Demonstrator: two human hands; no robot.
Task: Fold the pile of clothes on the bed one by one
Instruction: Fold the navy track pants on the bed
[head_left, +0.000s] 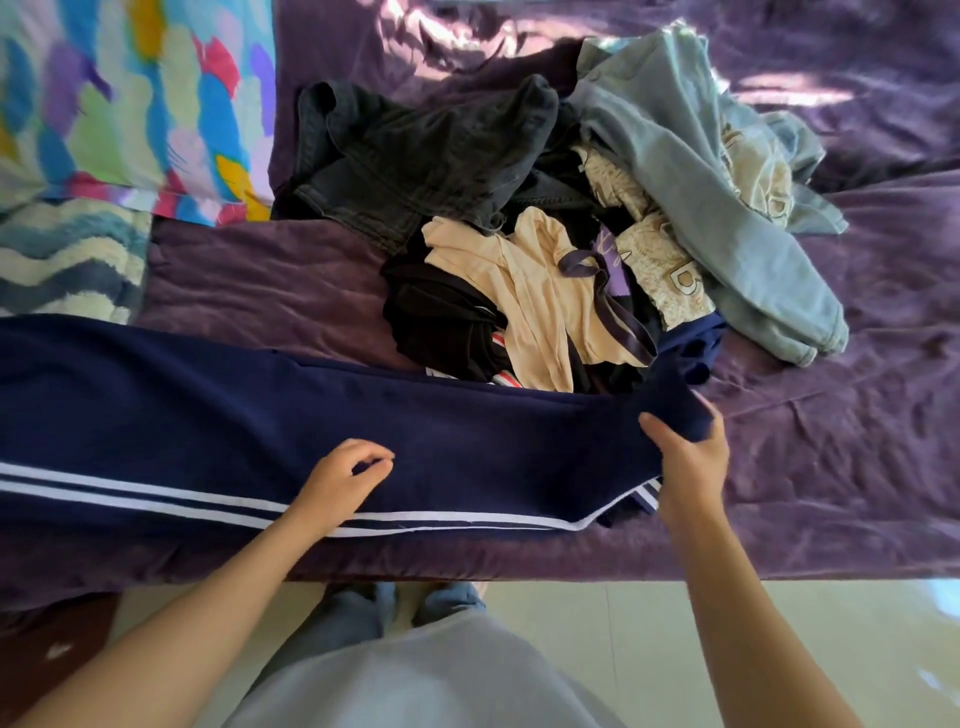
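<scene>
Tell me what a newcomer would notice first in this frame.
Navy trousers with white side stripes lie stretched along the near edge of the bed, the right hand gripping one end, the left hand over their middle. Behind sits a jumbled pile of clothes, light blue jeans at its right.

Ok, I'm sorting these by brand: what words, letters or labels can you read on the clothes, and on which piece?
"B": big outlined letter on the cream patterned top.
Purple script on the dark garment: too crumpled to read.
Navy trousers: white stripes only, no text.
No brand labels are legible.
</scene>
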